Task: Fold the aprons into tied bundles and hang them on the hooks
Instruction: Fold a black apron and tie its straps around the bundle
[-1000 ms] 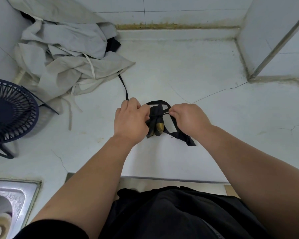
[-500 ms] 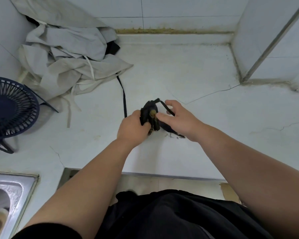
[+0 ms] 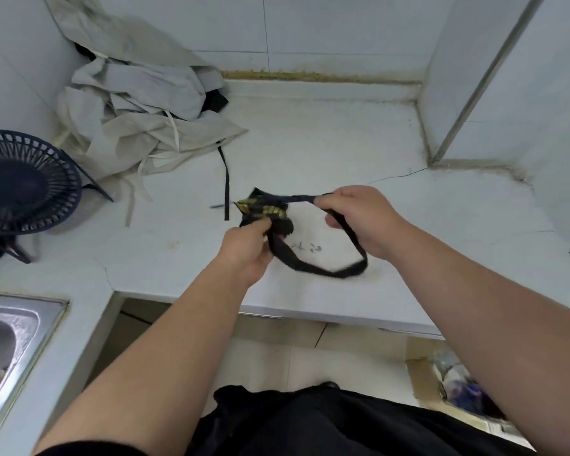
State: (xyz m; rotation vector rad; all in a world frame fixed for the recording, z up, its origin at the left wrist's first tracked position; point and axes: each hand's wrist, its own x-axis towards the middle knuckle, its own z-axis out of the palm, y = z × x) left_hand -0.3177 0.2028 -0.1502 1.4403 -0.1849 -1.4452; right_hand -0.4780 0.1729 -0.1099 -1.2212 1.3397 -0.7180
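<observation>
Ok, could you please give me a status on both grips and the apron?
Left grip pinches the small black-and-gold folded apron bundle. Right grip holds its black strap loop. Crumpled beige aprons lie back left, clear of it.

The bundle (image 3: 264, 210) is matt black cloth with a shiny gold print, and its strap (image 3: 323, 274) is flat woven webbing. The pile (image 3: 139, 103) is creased beige cloth, matt. The counter (image 3: 310, 143) looks like smooth pale stone (cracked, and stained along the back seam). The sink (image 3: 23, 320) is gleaming metal. The fan (image 3: 23, 185) has a dark matt plastic grille. The wall tiles (image 3: 343, 24) are glossy.
</observation>
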